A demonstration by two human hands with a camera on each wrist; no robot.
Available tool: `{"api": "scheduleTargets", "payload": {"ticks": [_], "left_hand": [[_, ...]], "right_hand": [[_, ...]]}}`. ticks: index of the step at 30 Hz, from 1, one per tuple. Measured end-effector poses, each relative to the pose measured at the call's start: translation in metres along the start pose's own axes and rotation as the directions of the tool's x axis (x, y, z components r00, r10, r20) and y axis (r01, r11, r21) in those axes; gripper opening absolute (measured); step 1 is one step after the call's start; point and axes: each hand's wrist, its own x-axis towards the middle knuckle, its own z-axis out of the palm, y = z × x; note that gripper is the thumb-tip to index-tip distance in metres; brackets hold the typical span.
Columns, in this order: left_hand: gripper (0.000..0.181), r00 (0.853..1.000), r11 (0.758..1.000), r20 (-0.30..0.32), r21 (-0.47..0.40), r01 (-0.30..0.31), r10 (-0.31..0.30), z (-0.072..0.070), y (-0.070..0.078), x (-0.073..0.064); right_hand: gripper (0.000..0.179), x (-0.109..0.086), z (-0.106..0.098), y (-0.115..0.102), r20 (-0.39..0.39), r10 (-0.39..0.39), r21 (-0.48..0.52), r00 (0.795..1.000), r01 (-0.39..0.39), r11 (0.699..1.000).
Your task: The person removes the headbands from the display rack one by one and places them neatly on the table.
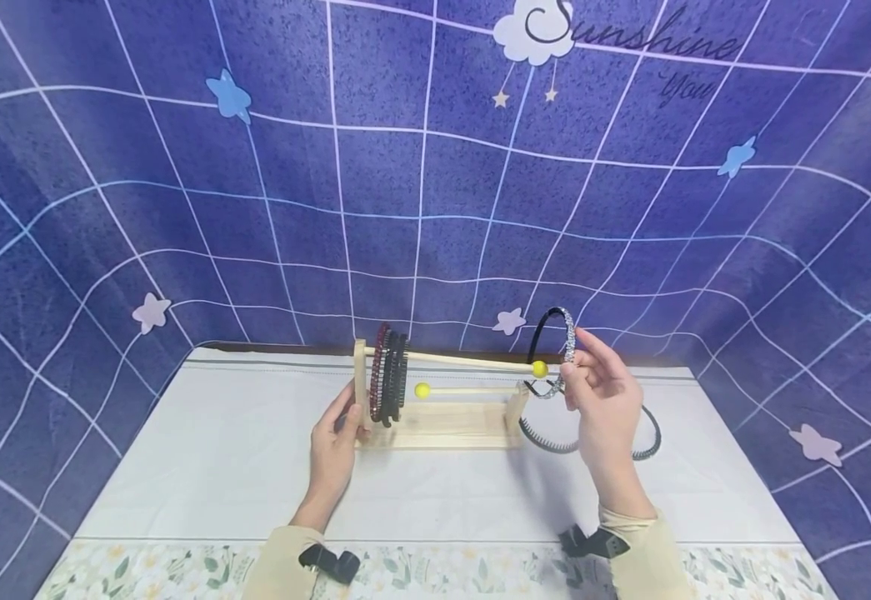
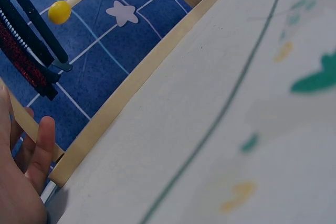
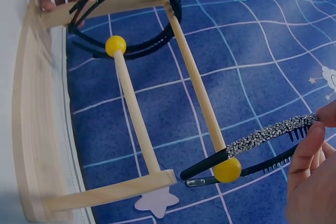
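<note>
My left hand (image 1: 333, 446) grips the left upright (image 1: 361, 383) of a wooden headband stand (image 1: 450, 433). Several dark headbands (image 1: 395, 379), one of them red and glittery (image 1: 377, 375), hang on the upper rod (image 1: 473, 362) near that upright. My right hand (image 1: 606, 408) pinches a black headband covered in silver glitter (image 3: 262, 136) by its curved top. In the right wrist view, its two ends straddle the yellow ball (image 3: 227, 170) tipping the upper rod. The lower rod (image 1: 473, 391), also ending in a yellow ball (image 1: 422, 390), carries nothing.
Another dark toothed headband (image 1: 647, 433) lies on the white cloth (image 1: 217, 467) at the right, partly behind my right hand. A floral strip (image 1: 420, 571) runs along the near edge. Behind the stand rises a blue grid-patterned curtain (image 1: 375, 167).
</note>
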Motion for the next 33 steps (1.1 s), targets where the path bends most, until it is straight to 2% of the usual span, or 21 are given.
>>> {"api": "scheduleTargets", "payload": {"ticks": [12, 24, 33], "left_hand": [[0.053, 1.0, 1.0, 0.011, 0.009, -0.002, 0.002, 0.0, 0.0, 0.0], [0.053, 1.0, 1.0, 0.008, 0.004, -0.002, 0.002, 0.0, 0.001, -0.001], [0.054, 1.0, 1.0, 0.002, -0.01, -0.004, 0.004, 0.0, 0.001, -0.001]], "right_hand": [[0.047, 0.001, -0.006, -0.005, -0.021, 0.018, 0.011, 1.0, -0.018, 1.0], [0.05, 0.001, -0.018, -0.001, -0.047, 0.071, -0.046, 0.996, -0.074, 0.996], [0.058, 0.001, -0.025, 0.003, -0.099, 0.115, -0.073, 0.988, -0.123, 0.99]]}}
